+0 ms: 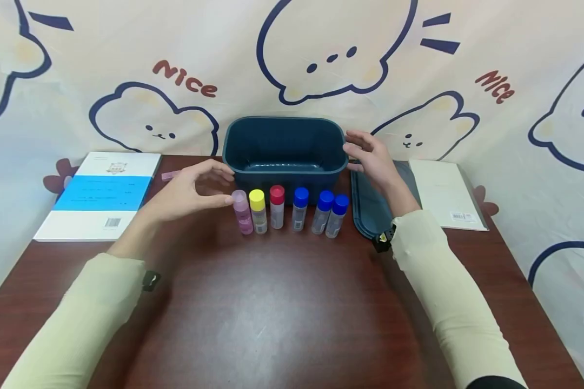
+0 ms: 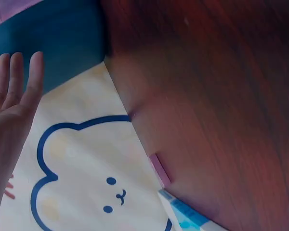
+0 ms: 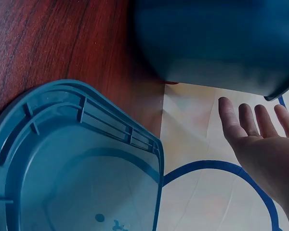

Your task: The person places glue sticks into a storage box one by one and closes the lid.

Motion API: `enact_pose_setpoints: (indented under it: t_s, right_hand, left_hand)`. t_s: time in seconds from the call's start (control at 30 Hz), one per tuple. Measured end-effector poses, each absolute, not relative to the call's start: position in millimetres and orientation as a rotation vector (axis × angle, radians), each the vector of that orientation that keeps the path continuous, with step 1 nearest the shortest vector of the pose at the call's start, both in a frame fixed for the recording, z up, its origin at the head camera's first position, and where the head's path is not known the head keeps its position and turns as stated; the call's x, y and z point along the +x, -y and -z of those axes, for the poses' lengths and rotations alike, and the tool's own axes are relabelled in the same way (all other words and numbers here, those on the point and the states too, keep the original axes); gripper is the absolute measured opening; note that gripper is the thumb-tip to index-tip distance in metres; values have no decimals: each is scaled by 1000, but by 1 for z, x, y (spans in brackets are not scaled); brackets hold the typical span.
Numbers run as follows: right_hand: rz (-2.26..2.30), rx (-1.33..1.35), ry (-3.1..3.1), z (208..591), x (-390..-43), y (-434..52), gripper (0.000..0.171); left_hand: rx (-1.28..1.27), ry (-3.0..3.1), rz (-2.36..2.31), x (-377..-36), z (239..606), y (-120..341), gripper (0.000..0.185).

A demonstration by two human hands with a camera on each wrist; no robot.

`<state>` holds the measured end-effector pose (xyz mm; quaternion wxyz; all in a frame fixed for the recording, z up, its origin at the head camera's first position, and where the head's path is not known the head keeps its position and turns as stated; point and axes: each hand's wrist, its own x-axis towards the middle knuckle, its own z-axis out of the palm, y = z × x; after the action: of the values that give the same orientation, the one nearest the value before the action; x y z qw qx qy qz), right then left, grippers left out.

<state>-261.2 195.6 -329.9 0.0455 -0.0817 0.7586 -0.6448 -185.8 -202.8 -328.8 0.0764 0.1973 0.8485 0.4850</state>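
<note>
Against the cartoon-printed backdrop (image 1: 126,32), the dark teal bin (image 1: 289,180) stands on the tabletop (image 1: 272,302) behind six small capped bottles (image 1: 277,210), the left hand (image 1: 199,188) and right hand (image 1: 371,155) beside its ends, fingers loose, gripping nothing, seemingly positioning it, which calls next for even pressure.

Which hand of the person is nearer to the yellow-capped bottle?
Left. The left hand is just left of the yellow-capped bottle, with the pink bottle between them; the right hand is farther, at the right end of the teal bin.
</note>
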Motion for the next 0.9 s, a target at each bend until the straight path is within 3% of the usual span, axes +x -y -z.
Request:
enact_pose_setpoints:
  t_s: [0.37,0.9]
  right_hand:
    - [1956,-201,-2270,325,-265,-192,52]
    - [2050,-195,-2111,326,-268,-191,48]
  left_hand:
    - [695,-2406,-1526,-184,335,193,38]
    - [691,-2375,-1577,-183,345,192,31]
